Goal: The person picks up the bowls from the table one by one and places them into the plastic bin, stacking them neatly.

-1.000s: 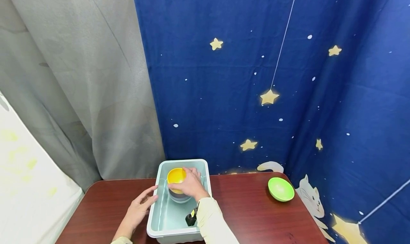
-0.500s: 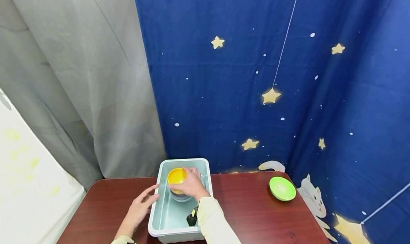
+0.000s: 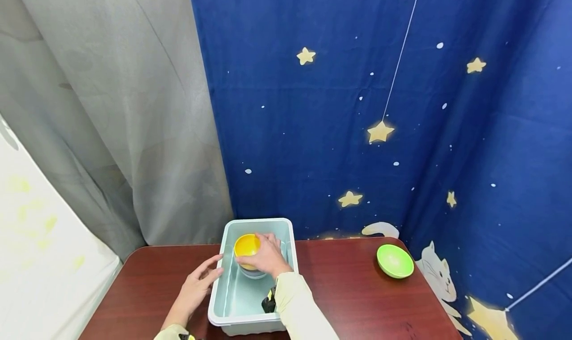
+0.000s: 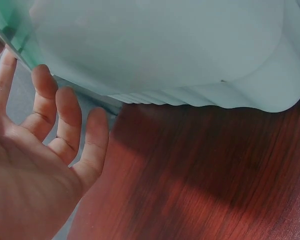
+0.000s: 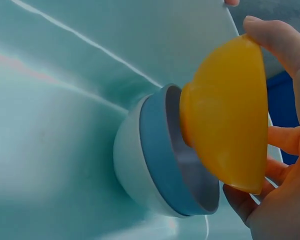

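Observation:
My right hand (image 3: 268,258) grips a yellow bowl (image 5: 230,110) by its rim, thumb on one side and fingers on the other. The bowl's foot overlaps the mouth of a blue bowl (image 5: 157,150) with a grey inside, in the right wrist view. That blue bowl nests in a pale bowl (image 5: 132,155), both standing inside a light blue-green plastic bin (image 3: 246,322). At the bin's left side is my left hand (image 3: 192,290), its fingertips right at the rim and its fingers loosely bent, as the left wrist view shows.
A green bowl (image 3: 395,261) stands alone near the right end of the red-brown wooden table (image 3: 339,290). Behind the table hang a grey curtain (image 3: 178,181) and a blue star-patterned curtain (image 3: 313,131). White cloth (image 3: 44,260) hangs at the left.
The head view has shifted slightly. Against the bin, the yellow bowl has come a little lower over the nested bowls, still in my right hand. My left hand stays at the bin's rim.

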Demonstrator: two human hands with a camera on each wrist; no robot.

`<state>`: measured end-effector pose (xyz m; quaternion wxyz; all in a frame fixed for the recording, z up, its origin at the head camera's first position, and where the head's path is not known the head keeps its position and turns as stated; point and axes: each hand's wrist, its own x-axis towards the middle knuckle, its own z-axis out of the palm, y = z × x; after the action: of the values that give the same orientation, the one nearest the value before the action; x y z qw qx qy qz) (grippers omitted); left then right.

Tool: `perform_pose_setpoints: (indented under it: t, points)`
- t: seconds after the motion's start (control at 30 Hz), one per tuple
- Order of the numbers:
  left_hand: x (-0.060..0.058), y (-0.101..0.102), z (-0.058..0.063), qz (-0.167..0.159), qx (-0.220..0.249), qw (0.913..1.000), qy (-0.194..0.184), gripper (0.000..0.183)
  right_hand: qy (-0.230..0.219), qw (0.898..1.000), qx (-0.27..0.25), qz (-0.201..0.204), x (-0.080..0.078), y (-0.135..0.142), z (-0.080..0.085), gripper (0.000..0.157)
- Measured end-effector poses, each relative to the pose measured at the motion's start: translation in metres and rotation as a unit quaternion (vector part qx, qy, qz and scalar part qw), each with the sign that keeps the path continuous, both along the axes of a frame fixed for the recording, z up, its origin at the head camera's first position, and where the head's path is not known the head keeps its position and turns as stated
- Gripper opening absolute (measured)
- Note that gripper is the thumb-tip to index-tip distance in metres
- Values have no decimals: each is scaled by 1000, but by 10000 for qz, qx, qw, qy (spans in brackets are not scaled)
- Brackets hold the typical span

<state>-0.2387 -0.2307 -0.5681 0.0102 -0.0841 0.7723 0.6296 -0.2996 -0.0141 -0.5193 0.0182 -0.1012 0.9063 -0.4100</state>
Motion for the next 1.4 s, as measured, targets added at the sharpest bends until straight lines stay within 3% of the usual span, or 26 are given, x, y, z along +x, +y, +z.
perform_pose_setpoints:
  t: [0.43, 0.67, 1.4]
  points:
    - [1, 4, 3, 1, 8, 10000, 76, 51, 173, 9993, 296, 142, -4, 0, -5, 98]
    - [5, 4, 3, 68, -92, 9999, -47, 55, 27, 9987, 439, 241, -3, -1, -10, 97]
    - [4, 3, 3, 54, -40, 10000, 38, 55, 73, 9980, 592, -223, -1, -3, -7, 94]
